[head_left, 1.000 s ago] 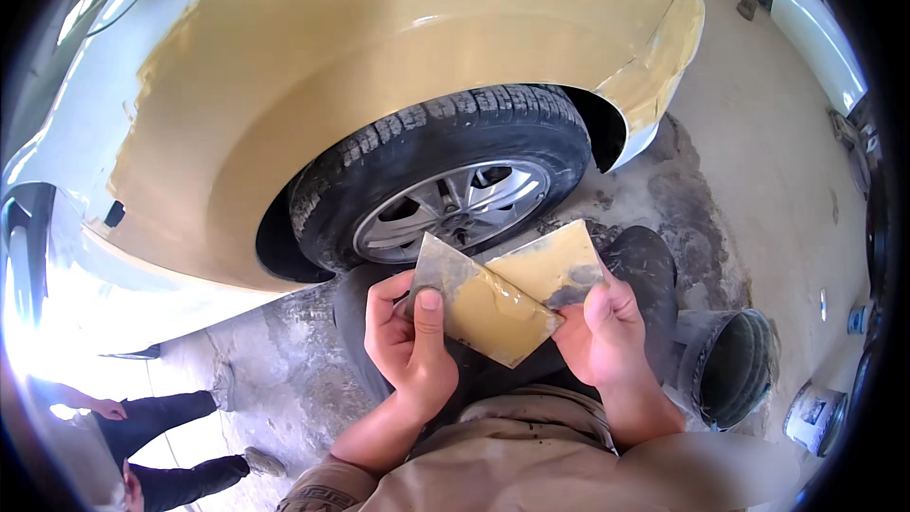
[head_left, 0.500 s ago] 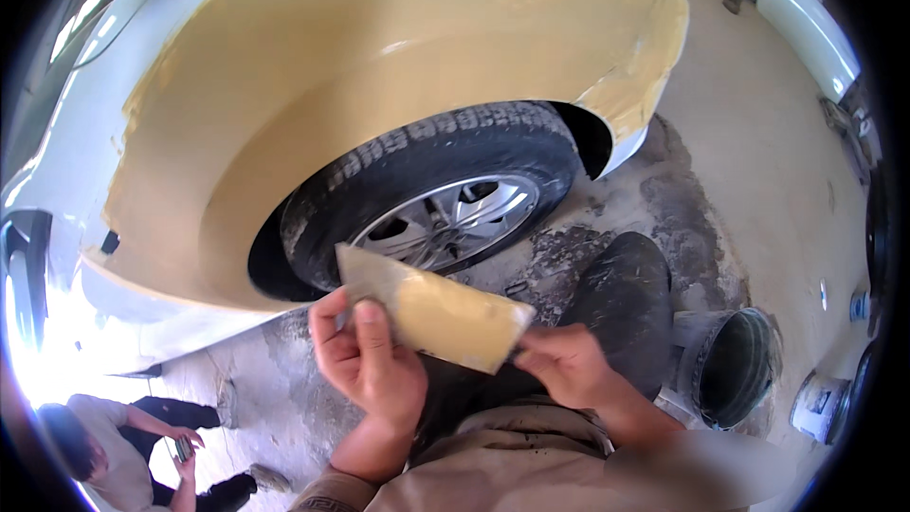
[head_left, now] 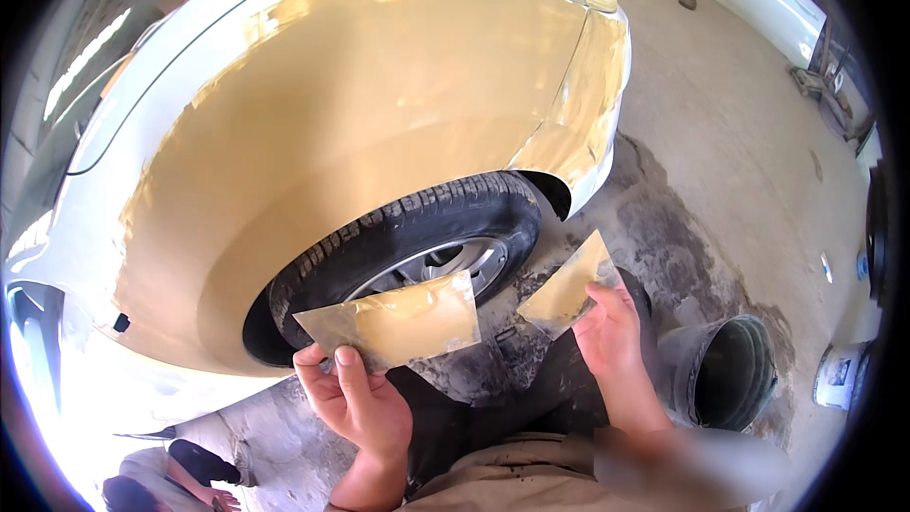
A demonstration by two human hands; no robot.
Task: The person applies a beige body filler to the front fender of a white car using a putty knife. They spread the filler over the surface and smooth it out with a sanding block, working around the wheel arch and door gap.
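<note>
My left hand (head_left: 358, 400) pinches the corner of a flat rectangular spreader plate (head_left: 417, 327), its face coated with yellow-tan filler and a thicker ridge along the far edge. In my right hand (head_left: 609, 327) is a second, smaller spreader (head_left: 566, 289), held tilted, with a thin smear of the same filler. The two spreaders are apart. Beyond them stands a white car whose front fender (head_left: 360, 85) is covered in tan filler. Below the wheel arch is the tire (head_left: 398, 237) with a silver wheel rim (head_left: 483, 261), partly hidden by the left spreader.
At my right stands a dark open bucket (head_left: 735, 374), with a white tub (head_left: 839, 374) farther right. A white car door or panel (head_left: 770, 0) lies at the back right. A person (head_left: 152, 479) crouches at the lower left. Grey stains mark the concrete floor (head_left: 701, 104).
The right-hand spreader has come away from the left plate and risen to the right. The left plate has turned. My view has shifted, showing more of the hood and headlight.
</note>
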